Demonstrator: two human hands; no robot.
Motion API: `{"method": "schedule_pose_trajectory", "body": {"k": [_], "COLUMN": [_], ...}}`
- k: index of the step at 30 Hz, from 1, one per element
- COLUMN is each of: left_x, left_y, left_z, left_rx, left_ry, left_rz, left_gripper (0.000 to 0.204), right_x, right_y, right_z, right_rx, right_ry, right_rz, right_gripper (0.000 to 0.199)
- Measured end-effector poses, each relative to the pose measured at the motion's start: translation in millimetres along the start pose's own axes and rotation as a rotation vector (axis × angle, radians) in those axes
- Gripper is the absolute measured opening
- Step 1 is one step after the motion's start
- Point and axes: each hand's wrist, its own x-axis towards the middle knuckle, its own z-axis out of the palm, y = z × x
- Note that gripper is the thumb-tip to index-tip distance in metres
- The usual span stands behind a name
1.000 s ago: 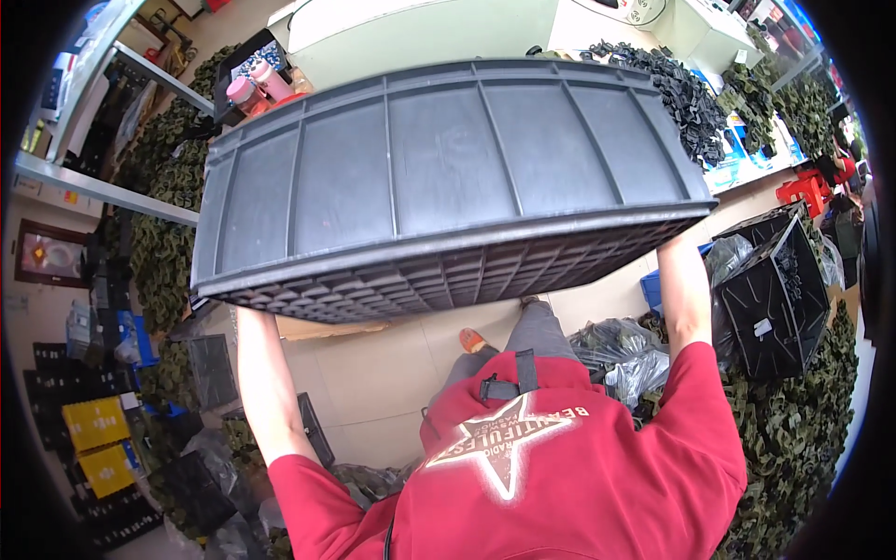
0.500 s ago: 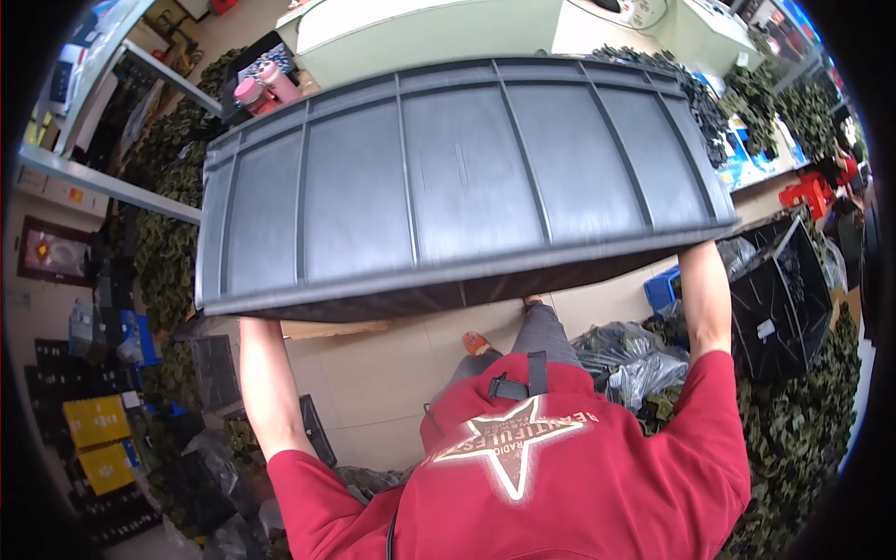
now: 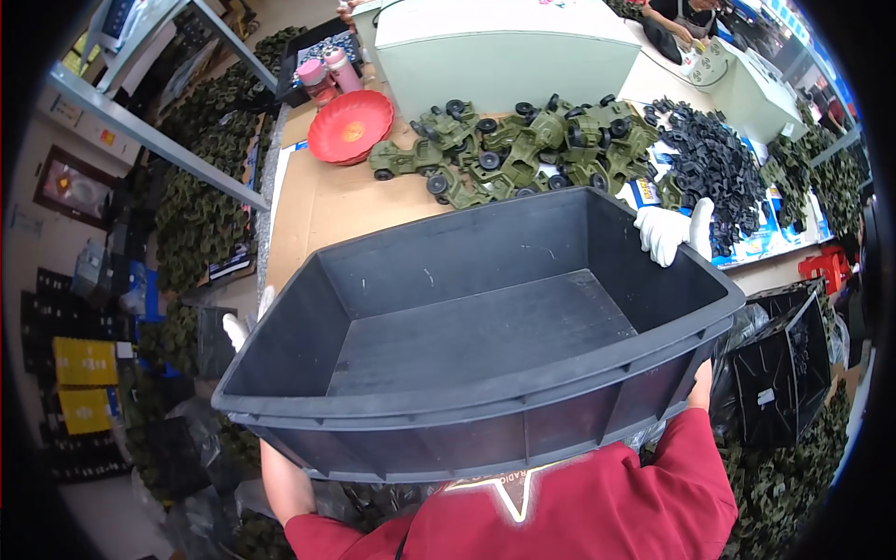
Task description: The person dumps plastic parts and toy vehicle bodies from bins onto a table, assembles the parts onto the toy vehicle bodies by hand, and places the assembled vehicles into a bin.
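At the bottom of the frame, the person's red shirt (image 3: 597,504) fills the lower middle, with a bare forearm emerging at the lower left under the crate. Just above it, a large dark grey plastic crate (image 3: 485,345) takes up the centre of the frame, held up in front of the chest with its open top facing the camera; its inside is bare and its ribbed front wall sits nearest the shirt.

The left hand (image 3: 245,322), in a white glove, shows only as a few fingertips at the crate's left wall, middle left of the frame; whether those fingers curl around the rim cannot be told, since the crate hides most of the hand. The right hand (image 3: 674,230), also in a white glove, sits at the crate's far right corner, upper right of centre, with its fingers wrapped over the rim and gripping it.

Beyond the crate lies a table covered with brown cardboard (image 3: 327,201). On it, at upper centre, is a pile of olive green toy trucks (image 3: 523,149) with black wheels. To the right of that pile is a heap of black plastic parts (image 3: 714,163). To the left, a red round dish (image 3: 351,127) rests on the cardboard, and behind it stand 2 pink bottles (image 3: 329,78). Farther back, a pale green box (image 3: 504,51) spans the top centre.
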Motion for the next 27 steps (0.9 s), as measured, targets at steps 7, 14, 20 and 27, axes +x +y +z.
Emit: {"method": "schedule_pose_trajectory", "body": {"k": [7,14,20,27], "left_x": [-104,-176,-141,-93], "left_y": [46,15,-47,-96], "left_z": [-68,-140,-134,-128], "left_rx": [0.548,0.430,0.324,0.309], "left_ry": [0.259,0.540,0.762,0.886], "left_rz": [-0.298,-0.110,0.209,0.186], "left_gripper": [0.042,0.018,0.034,0.041], "right_x": [83,187,152,-20], "right_y": [-3,112,153,146], "right_z": [92,161,117,85], "right_rx": [0.134,-0.540,-0.500,-0.654], "right_ry": [0.179,-0.062,-0.002,-0.055], "right_rz": [0.325,0.190,0.393,0.692], "right_gripper": [0.069,0.046,0.049,0.037]}}
